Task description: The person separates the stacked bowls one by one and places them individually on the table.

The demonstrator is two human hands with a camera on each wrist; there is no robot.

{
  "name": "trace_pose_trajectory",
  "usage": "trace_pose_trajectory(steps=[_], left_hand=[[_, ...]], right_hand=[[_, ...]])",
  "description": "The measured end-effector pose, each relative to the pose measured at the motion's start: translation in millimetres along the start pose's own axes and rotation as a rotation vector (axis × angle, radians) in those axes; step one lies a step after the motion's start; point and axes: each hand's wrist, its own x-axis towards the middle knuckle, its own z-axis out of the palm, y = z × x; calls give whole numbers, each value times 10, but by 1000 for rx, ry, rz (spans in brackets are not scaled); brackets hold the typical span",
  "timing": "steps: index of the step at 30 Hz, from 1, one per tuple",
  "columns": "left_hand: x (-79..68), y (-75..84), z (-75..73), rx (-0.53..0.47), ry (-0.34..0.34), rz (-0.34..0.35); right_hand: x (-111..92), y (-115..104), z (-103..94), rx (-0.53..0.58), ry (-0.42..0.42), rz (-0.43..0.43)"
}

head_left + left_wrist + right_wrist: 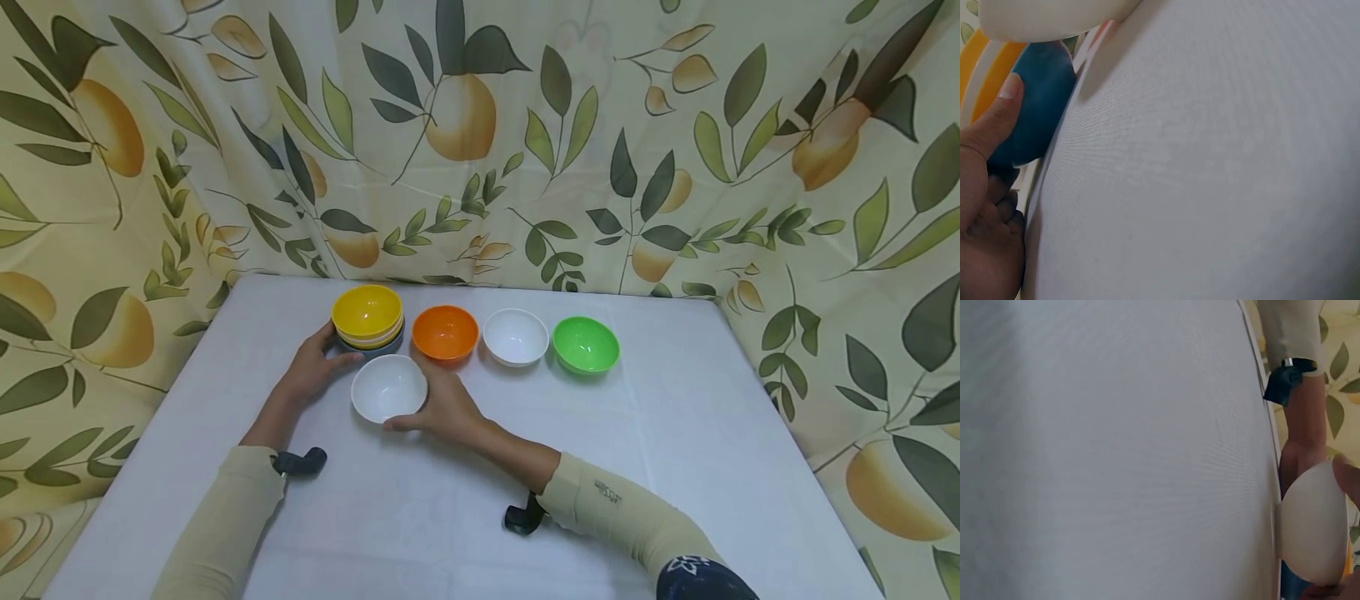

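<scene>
At the left of the table stands a stack of bowls: a yellow bowl (367, 310) on top, white and yellow rims beneath, and a blue bowl (1044, 94) at the bottom. My left hand (311, 367) holds this stack low on its left side. Its thumb (1004, 115) lies against the blue bowl's wall, and the other fingers are partly hidden behind. Just in front of the stack, my right hand (446, 408) grips a white bowl (388, 387) by its right side, thumb at the near rim. That bowl is upright and overlaps the stack's base in the head view.
Right of the stack, an orange bowl (446, 333), another white bowl (516, 337) and a green bowl (587, 345) stand in a row. A white cloth covers the table (450, 517). Behind it hangs a fruit-patterned curtain (480, 208).
</scene>
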Motion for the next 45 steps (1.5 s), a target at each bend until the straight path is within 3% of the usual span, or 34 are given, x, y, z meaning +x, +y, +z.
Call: trace_pose_trajectory(steps=[17, 28, 35, 45], left_hand=[[0, -7, 15, -13, 10, -16], [18, -48, 10, -4, 7, 35], [-9, -18, 3, -2, 7, 23], [-7, -24, -9, -7, 0, 57]], right_hand=[[5, 27, -2, 20, 38, 3], [-122, -107, -109, -49, 64, -15], [-211, -232, -220, 14, 98, 17], [118, -357, -353, -5, 129, 89]])
